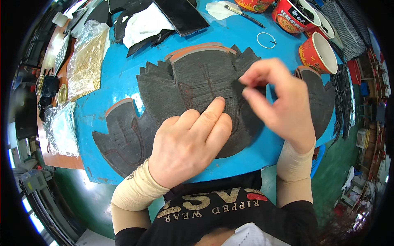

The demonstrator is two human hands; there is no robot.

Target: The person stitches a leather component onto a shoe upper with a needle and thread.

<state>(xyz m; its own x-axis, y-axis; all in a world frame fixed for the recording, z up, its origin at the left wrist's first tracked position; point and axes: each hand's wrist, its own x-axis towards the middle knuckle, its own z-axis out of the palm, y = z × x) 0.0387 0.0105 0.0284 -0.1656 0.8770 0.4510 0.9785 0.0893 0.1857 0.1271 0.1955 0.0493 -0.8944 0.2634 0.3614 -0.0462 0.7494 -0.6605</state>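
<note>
White mask at the bottom is closest to the camera, and past it the big dark grey piece sits mid-table, short of the blue table's near edge, its centre seam running roughly far-to-near. Left hand is the closer one, laid on the near half, one finger straight, the rest bent. Right hand is at the right side, thumb and index slightly apart by a dark bit, can't tell if it's held.
</note>
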